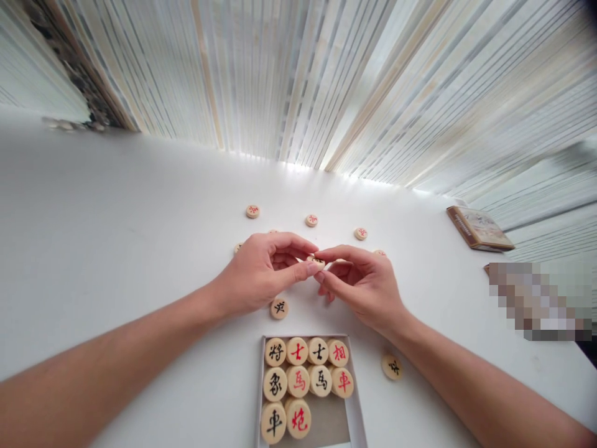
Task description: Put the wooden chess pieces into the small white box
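Above the white table, a round wooden Chinese chess piece (316,262) with a dark character is pinched between both hands. My left hand (263,270) grips it from the left with thumb and forefinger. On its right side, my right hand (366,280) closes thumb and forefinger at the edge. Just below the hands lies a black-marked piece (279,308). Nearer to me stands an open box (259,398) with red and black pieces in rows of stacks; its grey bottom (329,423) shows at the near right.
Red-marked pieces (252,211) lie scattered beyond my hands, some partly hidden by them. Another black-marked piece (392,367) lies beside my right forearm. A flat brown-edged box (480,229) rests at the right. Striped curtains (280,81) hang along the table's far edge.
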`<state>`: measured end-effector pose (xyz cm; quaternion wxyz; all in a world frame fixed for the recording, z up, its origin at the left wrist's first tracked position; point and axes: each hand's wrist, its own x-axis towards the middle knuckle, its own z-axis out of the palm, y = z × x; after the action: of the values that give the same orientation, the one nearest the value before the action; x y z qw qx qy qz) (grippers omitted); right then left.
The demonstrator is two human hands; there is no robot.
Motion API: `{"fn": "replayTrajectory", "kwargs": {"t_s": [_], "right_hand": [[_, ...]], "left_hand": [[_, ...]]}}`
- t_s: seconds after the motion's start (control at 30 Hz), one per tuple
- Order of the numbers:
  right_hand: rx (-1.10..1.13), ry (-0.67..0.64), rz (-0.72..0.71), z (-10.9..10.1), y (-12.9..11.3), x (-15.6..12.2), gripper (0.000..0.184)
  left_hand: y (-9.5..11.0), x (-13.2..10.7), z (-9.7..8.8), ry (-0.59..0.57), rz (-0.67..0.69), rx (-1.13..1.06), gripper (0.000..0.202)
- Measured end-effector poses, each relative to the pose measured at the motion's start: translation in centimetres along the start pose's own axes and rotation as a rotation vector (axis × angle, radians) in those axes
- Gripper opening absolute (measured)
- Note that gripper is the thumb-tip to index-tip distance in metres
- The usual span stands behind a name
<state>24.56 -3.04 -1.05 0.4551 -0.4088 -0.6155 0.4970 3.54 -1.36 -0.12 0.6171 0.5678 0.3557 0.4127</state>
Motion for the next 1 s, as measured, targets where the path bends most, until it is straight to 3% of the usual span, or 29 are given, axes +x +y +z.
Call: {"fn": "replayTrajectory", "kwargs": {"t_s": [0.3,0.5,0.7,1.0], "right_hand": [[0.006,0.009,0.013,0.1,-0.2,0.1,0.033],[0.022,-0.007,0.034,0.2,-0.6,0.3,0.018],[0.057,-0.084,0.101,-0.3,-0.9,0.8,0.021],[0.079,-0.137,0.199,-0.6,-1.3,1.2,0.031]], "left_hand": [[0.0,0.0,-0.3,-0.004,-0.009,-0.032,0.03],[0.3,-0.1,0.1,-0.025,0.033,0.075,0.016],[-0.4,-0.4,0.0,-0.079,0.073,0.153,0.031],[-0.1,-0.3,0.1,-0.132,0.082,0.153,0.029]]}}
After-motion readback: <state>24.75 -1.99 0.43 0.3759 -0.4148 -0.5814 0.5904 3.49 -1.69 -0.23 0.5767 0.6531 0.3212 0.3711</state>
